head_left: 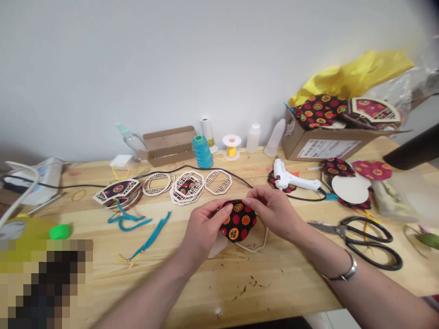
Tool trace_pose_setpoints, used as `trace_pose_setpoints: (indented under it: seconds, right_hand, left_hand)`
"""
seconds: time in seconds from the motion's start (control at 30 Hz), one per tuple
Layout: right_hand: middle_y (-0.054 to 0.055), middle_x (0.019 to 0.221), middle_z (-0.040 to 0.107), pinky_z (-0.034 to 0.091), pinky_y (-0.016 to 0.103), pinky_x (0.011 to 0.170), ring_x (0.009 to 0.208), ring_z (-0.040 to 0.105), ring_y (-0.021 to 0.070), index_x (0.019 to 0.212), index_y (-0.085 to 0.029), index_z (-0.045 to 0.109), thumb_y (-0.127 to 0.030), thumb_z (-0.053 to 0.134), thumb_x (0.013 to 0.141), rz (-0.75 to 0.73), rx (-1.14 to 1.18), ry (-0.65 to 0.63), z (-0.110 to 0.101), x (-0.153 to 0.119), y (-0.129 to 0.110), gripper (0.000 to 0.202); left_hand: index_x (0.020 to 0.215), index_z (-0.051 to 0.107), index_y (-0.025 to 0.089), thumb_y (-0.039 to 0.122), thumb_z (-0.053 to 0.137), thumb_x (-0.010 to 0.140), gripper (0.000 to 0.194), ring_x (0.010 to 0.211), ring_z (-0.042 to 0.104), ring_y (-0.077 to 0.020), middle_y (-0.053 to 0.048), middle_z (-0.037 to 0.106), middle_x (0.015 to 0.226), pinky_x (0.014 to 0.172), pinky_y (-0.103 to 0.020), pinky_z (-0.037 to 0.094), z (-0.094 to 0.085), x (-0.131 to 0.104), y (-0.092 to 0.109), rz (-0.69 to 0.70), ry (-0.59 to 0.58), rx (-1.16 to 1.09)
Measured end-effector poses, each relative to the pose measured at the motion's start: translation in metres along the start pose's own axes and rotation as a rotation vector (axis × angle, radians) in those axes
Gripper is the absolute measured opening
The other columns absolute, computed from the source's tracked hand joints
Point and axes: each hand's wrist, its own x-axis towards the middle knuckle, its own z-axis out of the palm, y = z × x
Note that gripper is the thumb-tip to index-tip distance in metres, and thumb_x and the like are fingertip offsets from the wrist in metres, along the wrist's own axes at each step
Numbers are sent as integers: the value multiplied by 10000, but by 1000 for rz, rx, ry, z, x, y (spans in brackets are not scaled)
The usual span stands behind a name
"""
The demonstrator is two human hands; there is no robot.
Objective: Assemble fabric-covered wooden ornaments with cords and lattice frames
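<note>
Above the table's front middle, a scalloped black fabric piece (242,223) with red and orange flower prints is held between my hands. My left hand (205,225) grips its left side, thumb lying on the printed face. The fingertips of my right hand (272,210) pinch the upper right edge. Partly hidden beneath the fabric, a pale flat piece (218,246) shows at lower left and a thin wooden frame (262,246) at lower right. Black scissors (343,231) lie to the right of my right hand, and a white glue gun (295,179) rests behind it.
Cut-out wooden frames (187,186) and teal tassels (151,241) lie left. Along the wall stand a teal thread cone (202,151), a yellow spool (232,148), bottles (254,138) and a cardboard box (320,144). A black cord (219,170) crosses the table.
</note>
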Motion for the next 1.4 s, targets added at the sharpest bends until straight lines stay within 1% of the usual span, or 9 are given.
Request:
trace_pose_setpoints:
  seconds: [0.1,0.23,0.33,0.43,0.87,1.0,1.1,1.23,1.4]
  right_hand:
    - [-9,621,597,404,243,544,573,517,116,704,-169,596,-196,542,848,-68,-58,62,2,-2,1,157]
    - [47,780,637,444,286,664,733,562,156,826,-164,628,-150,535,866,-423,-243,250,3,-4,3,103]
    - [76,823,641,445,298,673,754,543,168,847,-149,637,-135,511,885,-645,-370,238,3,-5,3,132]
    - [75,777,643,425,306,647,719,513,174,850,-135,647,-152,511,894,-727,-510,196,4,-5,5,143]
    - [62,704,562,343,350,651,701,460,192,807,-119,637,-110,427,910,-855,-940,41,1,-9,-4,233]
    - [49,697,540,335,349,655,690,441,188,776,-136,616,-119,439,906,-849,-977,24,3,-11,-4,220]
    - [56,713,554,346,349,658,699,446,191,796,-134,617,-123,424,910,-829,-942,28,5,-11,-1,225]
    - [72,732,597,370,348,644,699,472,196,797,-138,625,-113,434,894,-763,-847,123,1,-6,4,215]
    - [83,766,636,433,324,655,727,550,189,808,-155,621,-137,475,894,-628,-574,384,-10,1,5,170]
  left_hand:
    - [989,739,176,316,718,735,291,776,648,-168,-52,738,838,748,-265,508,-1,0,-1,-31,-9,-54]
    - [998,739,190,314,710,745,283,765,649,-168,-47,741,823,737,-266,504,-2,1,-3,-51,-10,-38]
    - [983,744,213,296,707,748,252,808,642,-165,-29,743,840,760,-255,499,-2,0,-4,-16,-12,20]
    - [971,748,220,293,699,753,236,824,635,-160,-20,744,838,760,-239,495,-2,-1,-3,12,-18,67]
    - [886,770,201,257,632,761,195,684,580,-126,-1,714,759,639,-205,455,3,-2,2,98,-13,335]
    - [870,773,194,250,619,761,197,651,559,-120,2,699,718,613,-206,439,3,-3,2,113,-8,405]
    - [860,775,188,255,631,745,196,662,579,-129,-6,713,726,623,-210,455,4,-4,5,91,-12,356]
    - [856,775,175,270,675,709,202,700,628,-162,-31,738,752,648,-231,491,5,-4,7,-12,0,209]
    - [895,765,156,310,726,681,266,665,655,-187,-53,734,714,660,-289,517,4,-4,3,-149,6,4]
